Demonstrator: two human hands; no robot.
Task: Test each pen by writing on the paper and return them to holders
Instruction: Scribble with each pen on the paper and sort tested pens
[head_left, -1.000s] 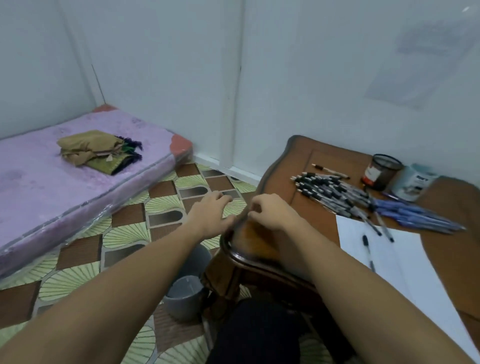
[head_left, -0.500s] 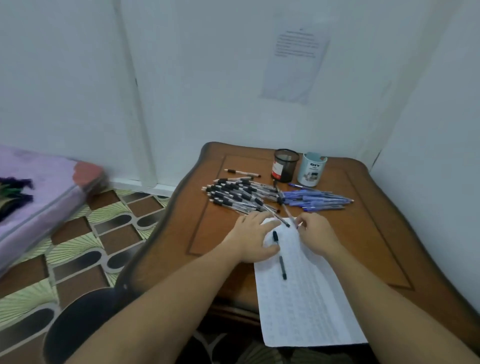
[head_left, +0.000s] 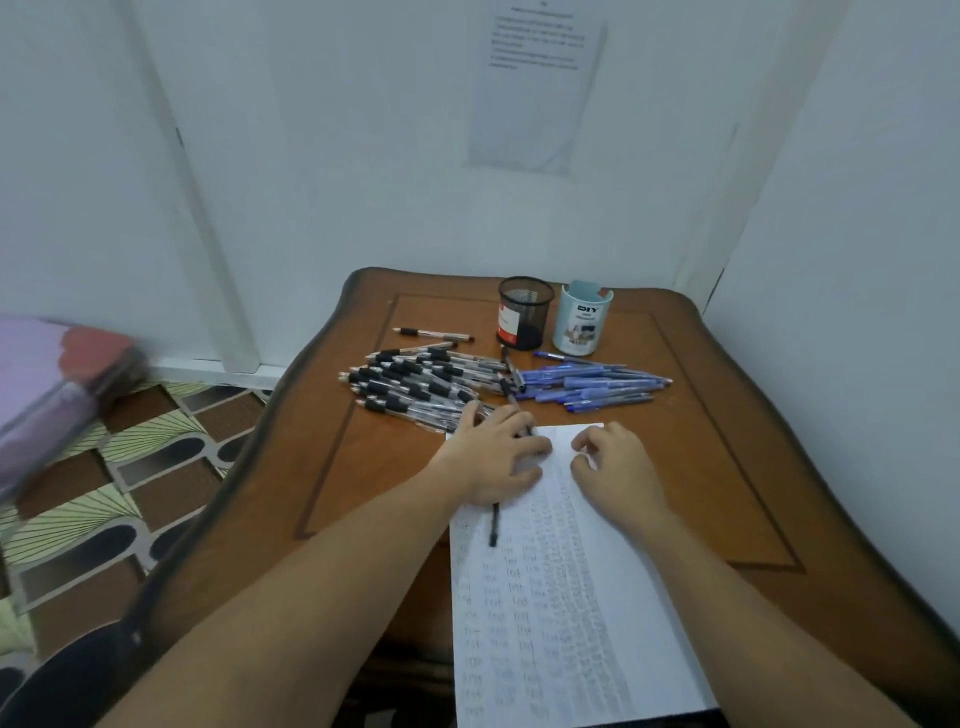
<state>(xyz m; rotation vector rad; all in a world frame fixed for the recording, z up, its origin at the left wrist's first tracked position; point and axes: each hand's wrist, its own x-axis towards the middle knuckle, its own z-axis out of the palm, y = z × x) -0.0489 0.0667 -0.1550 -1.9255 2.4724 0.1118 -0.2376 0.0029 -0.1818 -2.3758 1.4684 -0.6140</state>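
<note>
A white sheet of paper (head_left: 561, 597) covered with rows of small test marks lies on the wooden table (head_left: 727, 467). My left hand (head_left: 493, 460) lies flat on the sheet's top left corner, fingers spread. It covers the upper part of a black pen (head_left: 493, 527), whose lower end sticks out below the palm. My right hand (head_left: 618, 465) rests on the top of the paper with fingers curled, and nothing shows in it. Beyond the hands lie a pile of black pens (head_left: 415, 384) and a pile of blue pens (head_left: 592, 384). A black mesh holder (head_left: 524, 312) and a pale blue holder (head_left: 582, 325) stand behind them.
The table stands in a corner, with white walls behind and to the right. A printed sheet (head_left: 535, 88) hangs on the back wall. To the left are a patterned tile floor (head_left: 130, 493) and a purple mattress (head_left: 47, 374). A single pen (head_left: 431, 332) lies apart near the table's back left.
The view swung from the table's left edge and floor to the tabletop. Both hands moved from the table edge onto the paper's top; the left hand now covers the black pen.
</note>
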